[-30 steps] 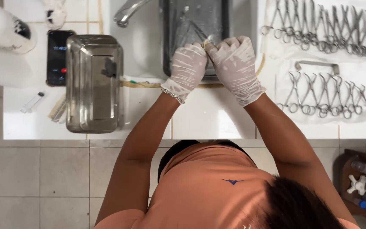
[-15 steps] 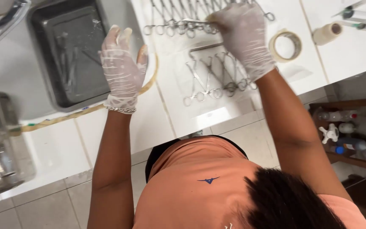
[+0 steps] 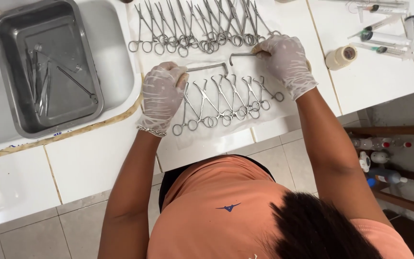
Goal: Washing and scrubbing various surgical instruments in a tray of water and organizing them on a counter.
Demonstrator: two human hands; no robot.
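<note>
Two retractors held; tape roll right, beige, round

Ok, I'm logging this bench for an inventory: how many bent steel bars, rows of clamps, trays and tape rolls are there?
Bent steel bars: 2
Rows of ring-handled clamps: 2
Steel tray: 1
Tape roll: 1
Total: 6

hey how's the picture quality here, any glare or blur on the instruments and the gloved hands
In the head view, light is bright and even, the white counter near washed out; the forceps rows glint but stay sharp; the left hand and right hand show no motion blur, each holding a bent metal retractor; the steel tray carries soft reflections; the shelf of bottles lies in shadow.
</note>
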